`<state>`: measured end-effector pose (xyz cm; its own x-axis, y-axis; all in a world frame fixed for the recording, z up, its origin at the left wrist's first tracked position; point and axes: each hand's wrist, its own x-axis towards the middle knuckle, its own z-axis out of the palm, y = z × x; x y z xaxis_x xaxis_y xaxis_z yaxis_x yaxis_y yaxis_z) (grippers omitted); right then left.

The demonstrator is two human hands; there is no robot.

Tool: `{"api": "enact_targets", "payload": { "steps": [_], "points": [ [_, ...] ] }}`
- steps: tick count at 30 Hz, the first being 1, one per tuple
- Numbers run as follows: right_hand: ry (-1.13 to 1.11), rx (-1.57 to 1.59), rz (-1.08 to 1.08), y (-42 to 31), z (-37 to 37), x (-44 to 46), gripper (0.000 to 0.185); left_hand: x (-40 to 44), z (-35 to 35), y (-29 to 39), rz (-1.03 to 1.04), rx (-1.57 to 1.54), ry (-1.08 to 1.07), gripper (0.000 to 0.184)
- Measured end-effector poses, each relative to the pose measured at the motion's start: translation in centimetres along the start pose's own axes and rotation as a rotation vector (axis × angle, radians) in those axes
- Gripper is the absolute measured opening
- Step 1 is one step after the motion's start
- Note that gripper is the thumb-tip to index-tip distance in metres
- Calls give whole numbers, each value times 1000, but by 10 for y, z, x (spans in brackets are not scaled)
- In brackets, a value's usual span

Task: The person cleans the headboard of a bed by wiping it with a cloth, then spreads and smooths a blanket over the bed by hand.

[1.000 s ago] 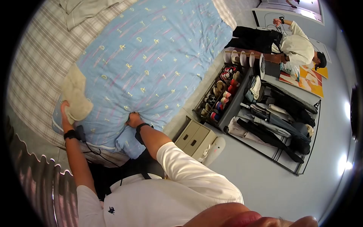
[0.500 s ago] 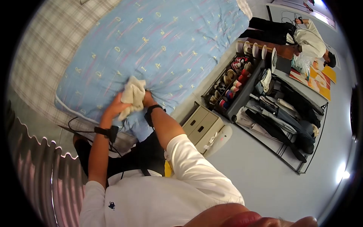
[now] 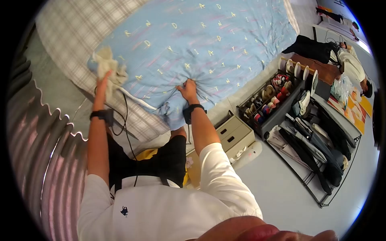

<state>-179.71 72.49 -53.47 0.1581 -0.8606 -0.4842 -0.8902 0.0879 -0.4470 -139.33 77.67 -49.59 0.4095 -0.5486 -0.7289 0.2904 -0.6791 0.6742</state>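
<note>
A cream cloth (image 3: 114, 74), blurred by motion, is held in my left hand (image 3: 103, 83) over the left edge of the bedding. My right hand (image 3: 188, 91) is closed on the blue letter-print quilt (image 3: 173, 48), and creases spread outward from its fingers. Beneath the quilt lies a plaid sheet (image 3: 76, 36), bare along the left side and near corner. Each wrist wears a black band, and a dark cable (image 3: 126, 116) hangs by the left one.
Right of the bed stand a small drawer cabinet (image 3: 234, 134), a shoe rack (image 3: 267, 96) and a rail of hanging clothes (image 3: 313, 140). A person (image 3: 350, 60) is farther back. Corrugated panelling (image 3: 60, 180) rises at left.
My left hand has carried the cream cloth up and left across the quilt. My right hand has come apart from the cloth and now grips the quilt. The view has shifted.
</note>
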Motion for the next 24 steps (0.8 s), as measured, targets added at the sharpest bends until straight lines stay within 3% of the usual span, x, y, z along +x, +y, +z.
{"api": "enact_targets", "payload": {
  "steps": [4,7,9,11,12,13,15,17,18,19,21,22,23,24],
  "points": [
    [236,-64,-3,-21,8,-50,28,-60,9,-56,-202,109,-196,68],
    [277,-123,-50,-37,11,-94,24,-133,31,-45,-351,124,-485,57],
    [246,57,-56,-45,18,-116,29,-168,39,-50,-386,289,-682,53],
    [-214,609,124,-67,5,-139,34,-182,45,-91,-131,416,-964,47],
    [-337,732,168,-89,-15,-158,47,-194,47,-77,-116,453,-987,47],
    [-298,756,176,-94,-15,-180,47,-212,53,-63,-100,509,-1121,45],
    [-295,515,-151,-103,-11,-208,62,-233,60,-43,-40,587,-1269,43],
    [-300,582,-158,-95,0,-239,75,-238,70,-40,31,453,-1415,41],
    [-377,848,-83,-102,-13,-252,78,-250,71,-18,-69,512,-1419,52],
    [-349,855,-93,-115,-38,-267,78,-255,72,-15,-52,536,-1431,52],
    [-519,947,254,-137,-100,-297,77,-252,76,-16,178,747,-1352,71],
    [-445,946,182,-124,-97,-301,73,-252,83,-13,239,989,-1288,88],
    [-377,950,118,-110,-93,-304,70,-285,88,26,255,892,-1393,91],
    [-332,923,35,-113,-114,-309,66,-256,95,-18,392,804,-1398,88]
  ]
}}
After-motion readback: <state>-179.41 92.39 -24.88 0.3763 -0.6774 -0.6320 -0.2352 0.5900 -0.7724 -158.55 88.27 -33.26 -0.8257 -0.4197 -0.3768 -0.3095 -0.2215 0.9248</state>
